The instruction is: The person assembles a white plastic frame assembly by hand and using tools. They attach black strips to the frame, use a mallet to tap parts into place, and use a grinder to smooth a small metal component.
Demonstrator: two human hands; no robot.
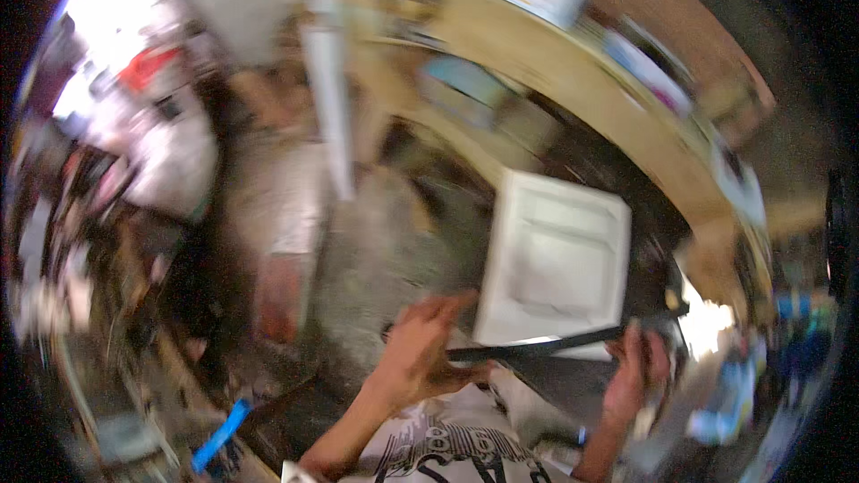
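Crossing white panel (568,255) at lower edge: dark strip (537,347). Right hand (637,368) curled fingers on strip; left hand (413,358) had fingers parted at strip's end, grip unclear. Wooden bench (573,72) stood beyond; blue bar (221,436), lower left.

Motion blur all round, and here's a long black strip (537,347) slanting up to the right in front of the person's pale printed shirt (447,438). The left grip (416,351) sits at its lower end, fingers spread above and below; how firmly, the blur hides. Across the way, the right grip (637,371) has curled fingers closed on the strip, whose far end pokes past them. Just beyond lies a white panel (568,264), an inset rectangle on its face, its near edge right beside the strip; contact is hard to call. Behind, a wooden counter (501,27) bows across the view, and a white post (331,103) stands left of centre. Lower left, a bright blue strip (221,436)!
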